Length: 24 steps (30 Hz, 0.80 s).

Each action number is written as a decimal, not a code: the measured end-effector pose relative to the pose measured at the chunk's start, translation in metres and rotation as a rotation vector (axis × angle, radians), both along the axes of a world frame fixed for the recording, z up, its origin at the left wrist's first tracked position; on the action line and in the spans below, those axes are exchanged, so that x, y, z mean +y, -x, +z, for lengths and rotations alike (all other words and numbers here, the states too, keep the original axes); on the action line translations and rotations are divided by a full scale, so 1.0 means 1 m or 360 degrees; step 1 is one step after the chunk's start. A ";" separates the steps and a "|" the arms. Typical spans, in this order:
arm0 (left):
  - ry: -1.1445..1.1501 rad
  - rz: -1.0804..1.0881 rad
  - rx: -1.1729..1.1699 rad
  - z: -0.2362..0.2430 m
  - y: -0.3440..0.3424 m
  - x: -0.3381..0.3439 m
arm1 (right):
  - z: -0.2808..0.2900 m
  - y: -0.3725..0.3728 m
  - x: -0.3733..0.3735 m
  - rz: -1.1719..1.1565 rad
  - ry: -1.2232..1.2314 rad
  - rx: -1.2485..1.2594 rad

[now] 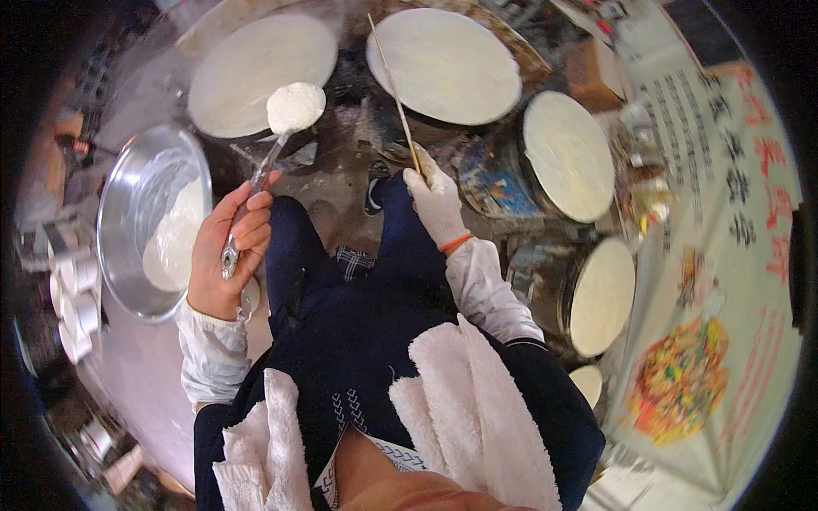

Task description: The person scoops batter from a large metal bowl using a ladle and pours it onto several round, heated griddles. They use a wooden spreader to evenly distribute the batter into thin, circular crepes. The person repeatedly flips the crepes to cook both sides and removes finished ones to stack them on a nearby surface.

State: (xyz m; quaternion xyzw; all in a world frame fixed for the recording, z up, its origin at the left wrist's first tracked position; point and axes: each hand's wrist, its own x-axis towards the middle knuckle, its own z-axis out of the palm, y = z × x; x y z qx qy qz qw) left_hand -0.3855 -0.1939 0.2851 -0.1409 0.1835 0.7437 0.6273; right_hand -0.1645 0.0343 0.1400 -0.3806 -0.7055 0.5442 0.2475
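My bare left hand (230, 243) is closed round the handle of a metal ladle (274, 155), and its bowl is heaped with thick white batter (296, 104). The ladle is over the near edge of the left griddle, whose top is covered by a thin, pale round crepe (256, 72). My right hand (436, 198), in a white glove with an orange band at the wrist, grips a long thin stick (394, 94). The stick's tip reaches the left edge of a second pale crepe (447, 64). Beside my left hand sits a steel basin (119, 217) partly filled with white batter (175, 243).
More round griddles curve down my right side, bearing pale crepes (569, 157) (602, 296). A brown box (594, 75) stands behind them. A printed banner (724, 281) hangs at the far right. White stacked containers (77, 294) are left of the basin.
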 end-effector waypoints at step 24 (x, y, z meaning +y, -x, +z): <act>0.0094 -0.2000 0.0122 0.009 -0.229 0.140 | 0.008 -0.273 -0.191 -0.1821 0.0491 0.0358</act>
